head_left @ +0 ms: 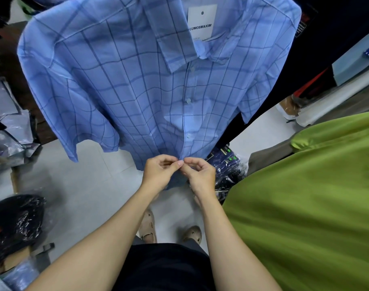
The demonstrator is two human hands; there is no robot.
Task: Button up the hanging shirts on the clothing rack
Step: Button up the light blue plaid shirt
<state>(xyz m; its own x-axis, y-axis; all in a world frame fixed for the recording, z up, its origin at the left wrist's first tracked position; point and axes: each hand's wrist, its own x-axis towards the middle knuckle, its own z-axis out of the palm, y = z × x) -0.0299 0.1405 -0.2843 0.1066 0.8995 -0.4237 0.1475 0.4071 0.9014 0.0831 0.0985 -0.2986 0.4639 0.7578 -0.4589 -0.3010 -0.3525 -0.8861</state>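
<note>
The person wears a black top (164, 267) with both forearms bare to the left hand (160, 172) and right hand (200, 175), and beige perforated clogs (147, 227)

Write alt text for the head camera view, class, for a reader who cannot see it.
Two hands, left hand and right hand, pinch the front placket low on a hanging blue checked shirt, near its hem. A white tag hangs at the collar, and a green shirt hangs to the right.

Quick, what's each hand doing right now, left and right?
Left hand: pinching the placket of the blue checked shirt near its hem.
Right hand: pinching the same placket from the other side.
</note>
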